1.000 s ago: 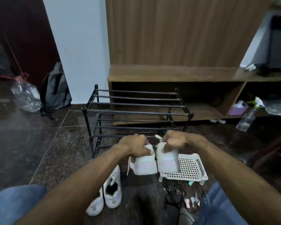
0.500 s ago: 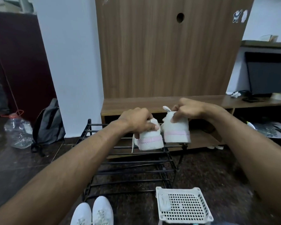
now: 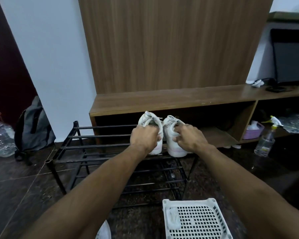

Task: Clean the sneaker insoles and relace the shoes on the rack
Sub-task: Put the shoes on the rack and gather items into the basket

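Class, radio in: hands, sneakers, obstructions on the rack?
Left hand grips left sneaker, right hand grips right sneaker. Both sit on rack top shelf. No obstruction seen.

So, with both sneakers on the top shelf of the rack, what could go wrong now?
The rack shelf is only thin bars with gaps, so a sneaker could tip or catch between them when released. The left hand and right hand grip the left sneaker and right sneaker at the heel; pulling away quickly may drag them off the front edge. Loose laces could snag a bar.
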### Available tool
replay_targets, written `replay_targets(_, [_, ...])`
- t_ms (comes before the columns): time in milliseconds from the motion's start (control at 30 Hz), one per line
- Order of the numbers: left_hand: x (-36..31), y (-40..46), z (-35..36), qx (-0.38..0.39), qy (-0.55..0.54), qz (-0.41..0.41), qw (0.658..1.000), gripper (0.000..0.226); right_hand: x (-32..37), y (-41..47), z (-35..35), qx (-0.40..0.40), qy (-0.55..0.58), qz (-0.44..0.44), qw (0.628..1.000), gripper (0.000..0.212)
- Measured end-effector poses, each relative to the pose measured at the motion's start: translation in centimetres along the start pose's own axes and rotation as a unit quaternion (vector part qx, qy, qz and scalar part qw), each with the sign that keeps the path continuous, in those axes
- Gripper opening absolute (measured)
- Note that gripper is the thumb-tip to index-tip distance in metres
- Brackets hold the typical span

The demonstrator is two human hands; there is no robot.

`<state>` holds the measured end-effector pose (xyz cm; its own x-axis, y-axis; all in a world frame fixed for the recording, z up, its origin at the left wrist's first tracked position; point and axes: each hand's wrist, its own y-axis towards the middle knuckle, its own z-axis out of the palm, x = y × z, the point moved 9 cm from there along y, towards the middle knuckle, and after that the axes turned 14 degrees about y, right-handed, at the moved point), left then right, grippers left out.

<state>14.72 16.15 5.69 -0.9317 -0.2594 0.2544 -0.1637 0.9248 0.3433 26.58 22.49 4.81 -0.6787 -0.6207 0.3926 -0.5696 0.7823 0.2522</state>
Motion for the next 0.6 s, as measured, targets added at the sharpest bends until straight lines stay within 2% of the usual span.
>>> replay_targets(200, [-1.5, 1.7, 4.1, 0.023, 0.001, -0.003, 1.0, 0.026, -1.9, 2.0, 2.5, -0.019, -0.018, -0.003, 1.0, 0.017])
replay_targets(367, [-1.8, 2.3, 5.2, 0.012, 0.003, -0.004, 1.0, 0.029, -3.6, 3.2, 3.6, -0.021, -0.011, 0.017, 1.0, 0.038])
replay_targets(500, [-1.7, 2.3, 5.5, 0.018, -0.004, 0.014, 1.0, 0.035, -3.7, 3.0, 3.9, -0.001, -0.001, 0.015, 1.0, 0.019])
replay_targets(533, [-1.6, 1.9, 5.7, 0.023, -0.011, 0.025, 0.999, 0.038, -3.4, 2.6, 3.8, -0.016, -0.001, 0.002, 1.0, 0.013])
replay_targets(600, [-0.9, 0.6, 6.2, 0.026, -0.058, 0.045, 0.997, 0.046, -2.5, 1.0, 3.5, -0.1, -0.004, -0.037, 0.994, 0.035])
